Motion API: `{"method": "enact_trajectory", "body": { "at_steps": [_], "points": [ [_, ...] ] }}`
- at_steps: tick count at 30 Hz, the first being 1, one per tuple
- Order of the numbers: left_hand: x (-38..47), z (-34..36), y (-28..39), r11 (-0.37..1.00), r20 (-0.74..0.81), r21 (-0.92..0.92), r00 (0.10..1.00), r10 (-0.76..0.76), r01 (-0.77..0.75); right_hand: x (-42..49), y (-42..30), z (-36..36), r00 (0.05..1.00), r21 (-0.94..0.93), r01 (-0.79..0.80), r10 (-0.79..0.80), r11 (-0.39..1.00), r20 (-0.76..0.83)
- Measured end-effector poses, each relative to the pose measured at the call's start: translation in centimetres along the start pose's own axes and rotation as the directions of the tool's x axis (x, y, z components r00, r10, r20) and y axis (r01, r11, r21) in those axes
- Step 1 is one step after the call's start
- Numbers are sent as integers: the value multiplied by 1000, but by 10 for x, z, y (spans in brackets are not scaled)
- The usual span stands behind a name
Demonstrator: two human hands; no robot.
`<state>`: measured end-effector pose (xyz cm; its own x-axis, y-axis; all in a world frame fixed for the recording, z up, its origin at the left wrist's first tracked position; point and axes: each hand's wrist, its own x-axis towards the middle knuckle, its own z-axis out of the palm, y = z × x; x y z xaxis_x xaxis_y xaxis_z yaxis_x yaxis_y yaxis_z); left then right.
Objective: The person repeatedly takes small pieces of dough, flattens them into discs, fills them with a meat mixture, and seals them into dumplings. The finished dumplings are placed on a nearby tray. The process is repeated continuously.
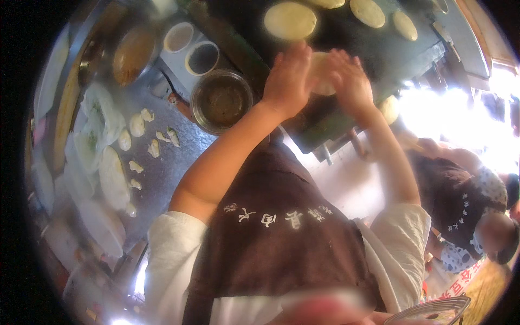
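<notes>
Over the near part of a dark griddle [252,24], both of my hands are at a pale round of flat dough [323,87]. My left hand [288,81] lies along its left side and my right hand [351,81] covers its right side, fingers pointing away from me. The round shows between them; whether they grip it or only touch it is hard to see. Just beyond my left hand lies a larger flat dough round [290,21]. Smaller dough rounds [367,13] lie farther right on the griddle.
A metal bowl of liquid [221,101] stands left of my forearm, near two round containers [202,58]. Dough pieces [137,125] and a long dough piece [114,178] lie on the metal worktop [178,162]. A co-worker in a dark apron [443,191] is at the right.
</notes>
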<state>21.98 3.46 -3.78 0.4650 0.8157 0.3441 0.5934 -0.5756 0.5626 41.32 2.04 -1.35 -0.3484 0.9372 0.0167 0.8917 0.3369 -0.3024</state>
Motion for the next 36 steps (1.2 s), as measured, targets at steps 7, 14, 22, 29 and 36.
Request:
{"method": "enact_trajectory", "body": {
  "at_steps": [7,14,22,29,36],
  "points": [
    [-13,-4,3,986,-4,59,988,-155,155,48,19,-6,936,906,-321,-54,275,348],
    [1,-10,-3,1000,53,-19,999,1,0,7,10,1,995,358,100,-94,928,-35],
    [-14,-11,1,995,169,-102,985,39,-22,-28,13,-2,987,468,-35,-44,883,157],
    [-34,-18,12,992,31,-4,991,-127,127,-27,-20,5,966,155,74,-110,985,233],
    [-37,-4,23,992,142,129,990,-10,-8,-1,-14,11,994,159,106,-105,982,-16]
  ]
}}
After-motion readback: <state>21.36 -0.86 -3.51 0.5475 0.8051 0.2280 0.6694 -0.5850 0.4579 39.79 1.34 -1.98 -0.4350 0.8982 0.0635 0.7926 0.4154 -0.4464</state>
